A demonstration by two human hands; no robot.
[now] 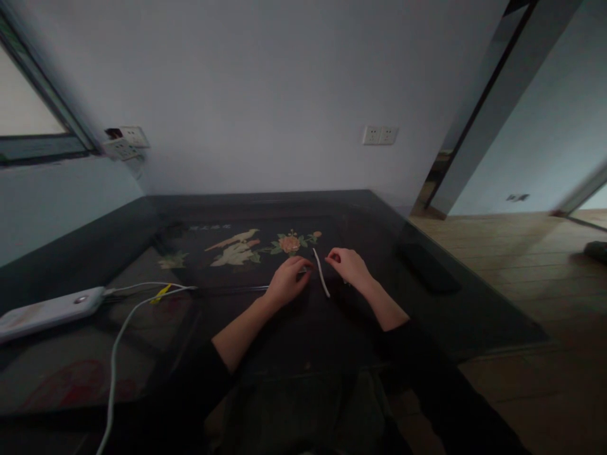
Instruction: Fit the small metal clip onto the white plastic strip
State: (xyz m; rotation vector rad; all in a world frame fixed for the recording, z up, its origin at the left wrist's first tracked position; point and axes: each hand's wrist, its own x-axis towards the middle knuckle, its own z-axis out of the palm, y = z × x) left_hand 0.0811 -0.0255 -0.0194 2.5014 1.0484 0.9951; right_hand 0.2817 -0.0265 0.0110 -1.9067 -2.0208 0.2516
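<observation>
A thin, pale, slightly curved strip (321, 273) lies on the dark glossy tabletop (265, 335) between my two hands, touching neither as far as I can see. My left hand (287, 280) rests just left of it, fingers curved and a gap showing between thumb and fingertips. Something small and light shows at that gap, too small to name. On the strip's other side, my right hand (351, 268) has its fingers curled and the tips drawn together. Whatever they may hold is hidden.
A white power strip (52, 313) with a white cable (114, 373) and a yellow tag (161, 294) is at the left. To the right lies a dark, flat rectangular object (427, 268). Wall sockets (380, 135) sit above the table's far edge.
</observation>
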